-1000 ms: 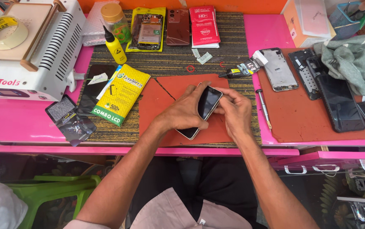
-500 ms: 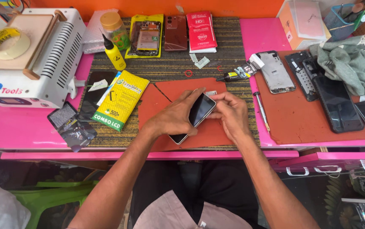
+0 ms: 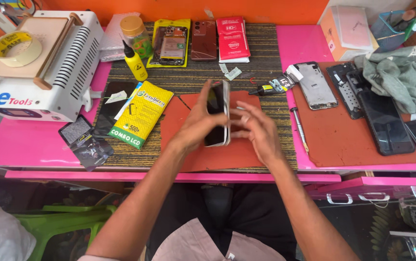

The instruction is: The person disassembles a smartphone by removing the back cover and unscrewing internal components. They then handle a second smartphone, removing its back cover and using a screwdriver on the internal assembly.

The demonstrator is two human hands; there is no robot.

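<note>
Phone (image 3: pixel 217 114) upright on edge over my red mat (image 3: pixel 179 121) | left hand (image 3: pixel 196 126) clasps it | right hand (image 3: pixel 258 130) open, fingertips touching its edge | mat around clear

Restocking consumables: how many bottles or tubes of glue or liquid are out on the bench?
2: a yellow bottle with black nozzle standing left of the yellow package at the back, and a small black-tipped tube lying right of the held phone. More may hide under the cloth.

Pink workbench (image 3: pixel 38 150) against an orange wall (image 3: pixel 266 8); green plastic chair (image 3: pixel 67 222) below the bench, at left.
</note>
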